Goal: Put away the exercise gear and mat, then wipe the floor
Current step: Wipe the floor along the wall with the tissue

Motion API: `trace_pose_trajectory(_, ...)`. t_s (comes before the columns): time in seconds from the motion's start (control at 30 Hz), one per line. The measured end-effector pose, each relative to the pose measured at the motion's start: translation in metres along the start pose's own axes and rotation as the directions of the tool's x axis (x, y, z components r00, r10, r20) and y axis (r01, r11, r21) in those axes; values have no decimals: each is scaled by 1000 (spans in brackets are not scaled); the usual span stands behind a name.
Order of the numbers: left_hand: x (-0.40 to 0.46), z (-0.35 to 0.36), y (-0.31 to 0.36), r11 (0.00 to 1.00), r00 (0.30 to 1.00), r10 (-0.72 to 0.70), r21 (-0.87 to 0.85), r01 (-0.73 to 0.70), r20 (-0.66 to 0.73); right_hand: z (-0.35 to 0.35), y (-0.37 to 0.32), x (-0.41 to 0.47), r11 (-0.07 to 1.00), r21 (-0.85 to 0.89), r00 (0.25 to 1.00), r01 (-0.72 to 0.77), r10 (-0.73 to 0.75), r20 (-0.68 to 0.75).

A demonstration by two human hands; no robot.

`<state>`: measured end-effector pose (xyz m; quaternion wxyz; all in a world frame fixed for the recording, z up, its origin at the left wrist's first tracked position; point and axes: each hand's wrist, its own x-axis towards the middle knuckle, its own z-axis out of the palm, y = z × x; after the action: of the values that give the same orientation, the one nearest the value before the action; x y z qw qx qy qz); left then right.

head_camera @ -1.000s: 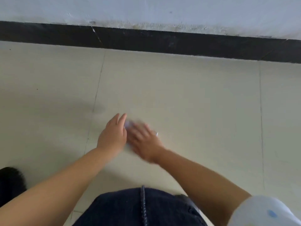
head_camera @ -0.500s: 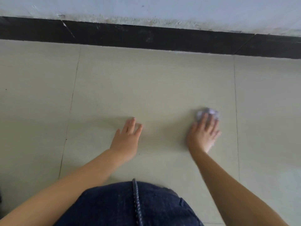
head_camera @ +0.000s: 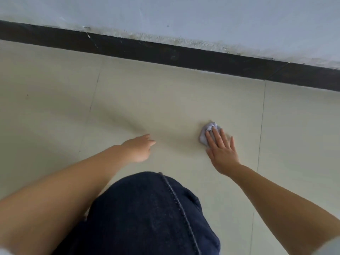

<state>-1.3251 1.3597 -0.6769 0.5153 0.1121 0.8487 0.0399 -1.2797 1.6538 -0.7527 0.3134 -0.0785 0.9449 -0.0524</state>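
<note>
At right of centre, the right hand presses a crumpled pale cloth flat against the tiled floor, fingers straight and spread. The left hand rests on the floor at centre, fingers loosely extended, holding nothing.

Soft even daylight, faint shadows under both arms, slight overall blur.

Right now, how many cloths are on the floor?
1. The cloth lies on the floor, under the fingers of the right hand. Nothing shows under the left hand.
</note>
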Motion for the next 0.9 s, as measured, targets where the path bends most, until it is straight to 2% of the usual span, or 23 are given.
trace_pose_trajectory(0.2, 26, -40, 0, 992, 997, 69, 103, -66, -27, -5, -24, 6, 993, -8, 989, -120, 120, 90)
trace_pose_trajectory(0.27, 47, -56, 1, 990, 991, 43, 137, -26, -125, -8, -22, 5, 992, -34, 987, -121, 124, 101)
trace_pose_trajectory(0.33, 63, -62, 17, 987, 957, 1, 153, 45, -291, -10, -23, 4, 992, -35, 985, -123, 126, 114)
trace_pose_trajectory(0.37, 70, -63, 30, 984, 947, 13, 171, 44, -320, -12, -23, 4, 992, -30, 985, -124, 127, 118)
trace_pose_trajectory(0.43, 82, -62, 57, 973, 971, 47, 233, 9, -235, -19, -24, 3, 993, 12, 987, -119, 117, 113)
trace_pose_trajectory(0.5, 93, -64, 78, 957, 994, 5, 287, 28, -114, -25, -23, 2, 995, 52, 993, -89, 85, 81)
trace_pose_trajectory(0.6, 103, -65, 88, 933, 999, -17, 360, 28, -34, -34, -17, -8, 998, 38, 993, -44, 39, 109)
trace_pose_trajectory(0.77, 107, -39, 38, 933, 985, 141, 346, -99, -98, -50, -11, -18, 994, -89, 913, 63, -22, 407)
trace_pose_trajectory(0.83, 109, -39, 29, 937, 980, 173, 322, -133, -101, -58, -15, -15, 998, -64, 878, 18, 15, 478)
trace_pose_trajectory(0.9, 109, -41, 28, 936, 981, 181, 318, -152, -63, -59, -27, -16, 998, -26, 879, -58, 63, 472)
